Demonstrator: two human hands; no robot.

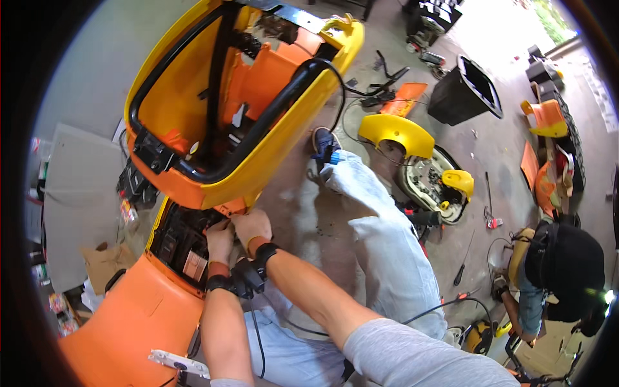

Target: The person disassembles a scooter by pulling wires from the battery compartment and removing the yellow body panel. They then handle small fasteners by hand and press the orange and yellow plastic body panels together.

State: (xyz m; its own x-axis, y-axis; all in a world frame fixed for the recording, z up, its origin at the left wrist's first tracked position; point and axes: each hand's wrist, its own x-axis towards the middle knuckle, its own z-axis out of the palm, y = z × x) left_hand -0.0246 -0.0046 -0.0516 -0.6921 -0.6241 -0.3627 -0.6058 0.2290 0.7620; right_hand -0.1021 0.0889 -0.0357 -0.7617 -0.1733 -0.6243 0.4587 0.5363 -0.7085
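Both my hands, in pale gloves, meet at the lower edge of a large yellow and orange plastic body shell [267,151] with a black tube frame [284,106] inside. My left hand [220,244] has bent fingers close to an orange tab under the shell. Right beside it my right hand [253,227] is closed, its fingertips at the same spot. Whatever lies between the fingers is too small or hidden to name. Below is an opening with dark parts [171,242], next to a smooth orange body panel [138,316]. Black bands with box-like devices [247,277] circle my wrists.
A black bin [451,97], a yellow curved cover [400,135] and a pale shell with yellow parts [432,184] are on the floor. A screwdriver [459,275] lies farther right. Another person in a black cap [567,267] works at the right. A dark cable [258,342] hangs near my legs.
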